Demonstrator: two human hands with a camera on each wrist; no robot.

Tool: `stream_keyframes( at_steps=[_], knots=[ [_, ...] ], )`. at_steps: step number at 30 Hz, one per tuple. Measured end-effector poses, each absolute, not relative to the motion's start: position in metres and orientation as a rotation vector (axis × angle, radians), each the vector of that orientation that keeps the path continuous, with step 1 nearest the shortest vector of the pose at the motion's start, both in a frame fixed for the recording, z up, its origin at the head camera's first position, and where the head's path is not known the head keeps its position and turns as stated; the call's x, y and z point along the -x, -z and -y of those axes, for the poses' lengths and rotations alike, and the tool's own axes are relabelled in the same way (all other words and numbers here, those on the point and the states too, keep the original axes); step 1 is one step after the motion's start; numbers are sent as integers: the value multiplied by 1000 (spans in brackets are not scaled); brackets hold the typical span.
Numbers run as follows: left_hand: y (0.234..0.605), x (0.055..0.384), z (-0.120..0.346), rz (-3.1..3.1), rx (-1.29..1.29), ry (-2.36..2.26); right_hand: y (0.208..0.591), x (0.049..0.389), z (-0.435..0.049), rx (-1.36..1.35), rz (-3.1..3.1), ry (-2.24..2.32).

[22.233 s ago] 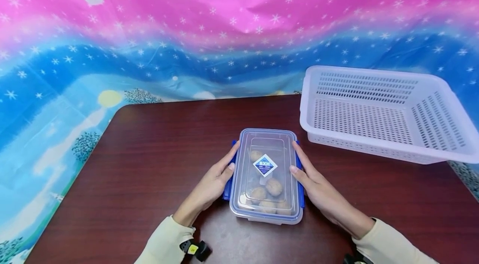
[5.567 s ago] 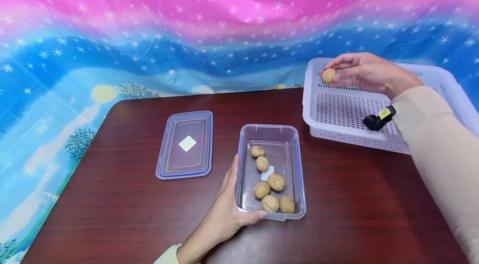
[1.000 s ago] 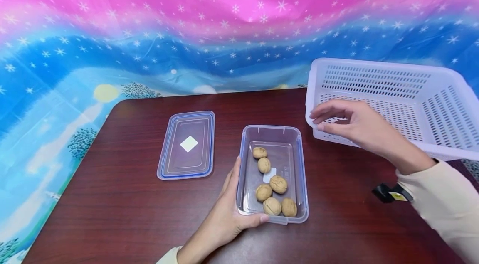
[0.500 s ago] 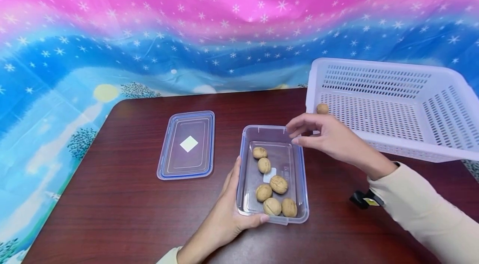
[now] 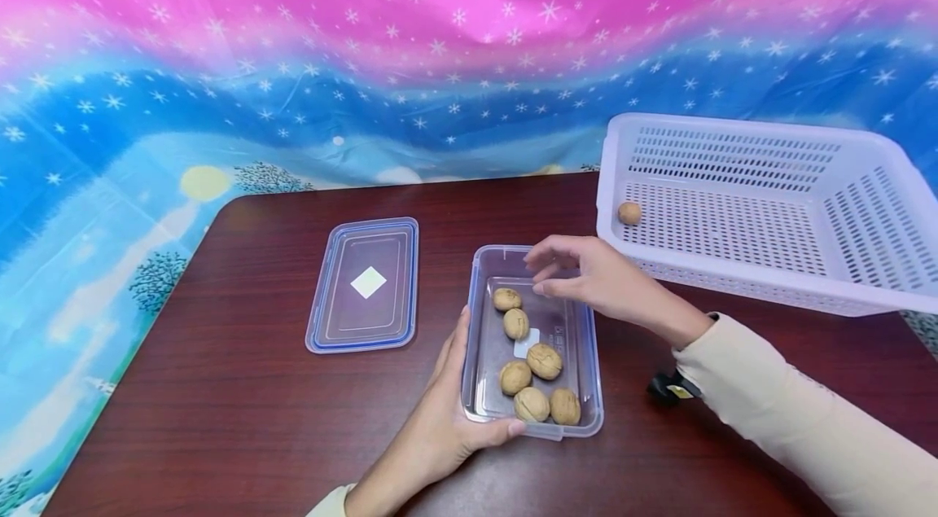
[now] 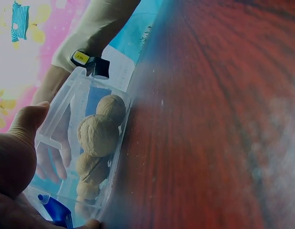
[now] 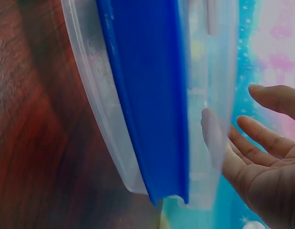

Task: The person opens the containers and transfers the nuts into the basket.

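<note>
My left hand (image 5: 437, 411) holds the near left corner of a clear plastic food container (image 5: 592, 354), its thumb along the front rim and its fingers along the left side. Inside lie several walnuts (image 5: 545, 361), most of them toward the near end. My right hand (image 5: 589, 277) reaches over the container's far right part with loosely bent fingers and nothing between them. In the right wrist view, a blue side clip (image 7: 145, 95) of the container fills the middle, beside the right hand (image 7: 271, 167). A single walnut (image 5: 628, 213) sits in the white basket (image 5: 733, 281).
The container's lid (image 5: 362, 313), clear with a blue seal and a pale diamond sticker, lies on the dark red wooden table (image 5: 242, 387) to the left. The basket stands at the back right. A colourful printed cloth (image 5: 440, 77) hangs behind the table.
My right hand has let go of a walnut in the basket and moved left over the container. The left hand stays on the container. Earlier, the lid came off and was set down at left.
</note>
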State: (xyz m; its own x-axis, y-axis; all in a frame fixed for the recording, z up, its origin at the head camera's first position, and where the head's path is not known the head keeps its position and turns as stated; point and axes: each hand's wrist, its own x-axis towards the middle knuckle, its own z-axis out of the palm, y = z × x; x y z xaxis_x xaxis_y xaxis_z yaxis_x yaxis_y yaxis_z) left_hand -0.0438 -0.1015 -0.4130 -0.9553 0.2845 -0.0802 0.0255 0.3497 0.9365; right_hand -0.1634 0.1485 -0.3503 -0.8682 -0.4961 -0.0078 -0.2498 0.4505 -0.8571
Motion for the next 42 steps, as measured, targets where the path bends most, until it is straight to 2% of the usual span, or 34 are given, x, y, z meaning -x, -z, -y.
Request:
stream_keyframes(
  at_steps=[21, 42],
  knots=[
    [413, 43, 102, -2392, -286, -1638, 375, 177, -101, 724, -2513, 1192],
    [412, 43, 101, -2383, -275, -1651, 381, 181, -94, 761, -2618, 911]
  ],
)
